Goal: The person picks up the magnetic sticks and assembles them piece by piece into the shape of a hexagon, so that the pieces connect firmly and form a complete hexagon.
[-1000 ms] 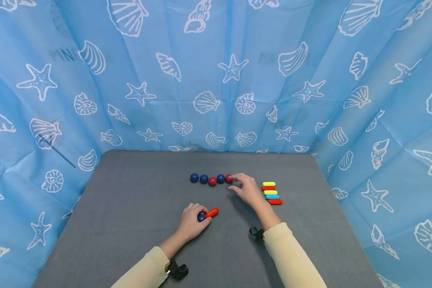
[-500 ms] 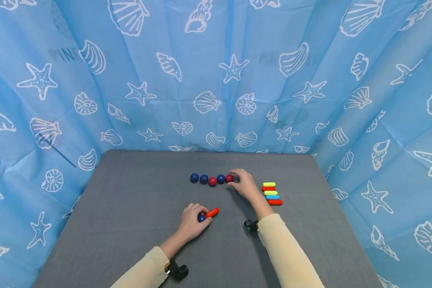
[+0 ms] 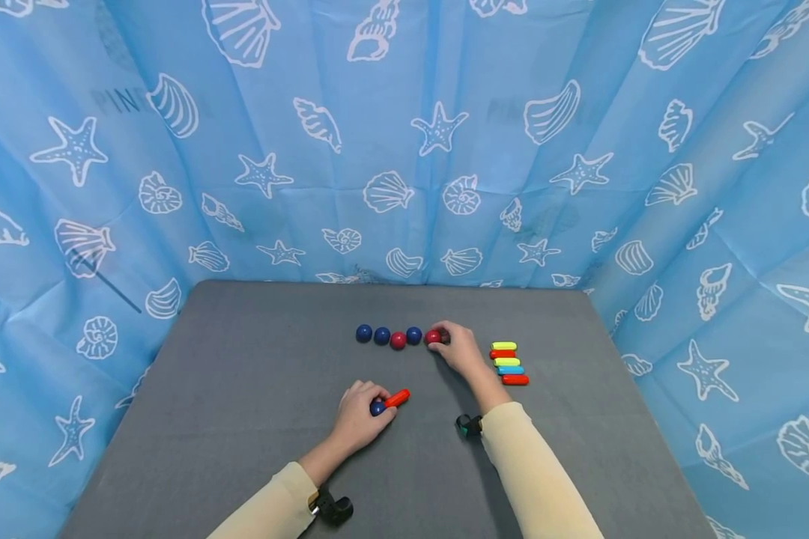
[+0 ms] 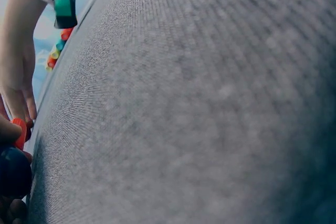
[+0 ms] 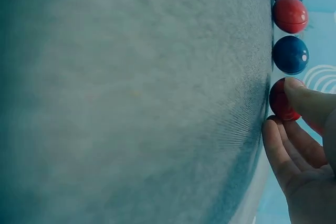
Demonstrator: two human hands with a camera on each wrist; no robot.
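1. The right hand point(image 3: 460, 350) pinches a red ball point(image 3: 433, 337) just beside a blue ball point(image 3: 414, 335) — slackening could let it roll.
2. The left hand point(image 3: 360, 413), half-closed, grips a second blue ball point(image 3: 377, 408) and red stick point(image 3: 398, 397); shifting might part them.

smooth glossy balls point(image 3: 398, 340), shiny plastic-looking sticks point(image 3: 507, 362), matt, finely ribbed tablecloth point(image 3: 276, 359)

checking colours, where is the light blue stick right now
In the head view, the light blue stick lies to the right of the right hand, between a yellow stick and a red stick.
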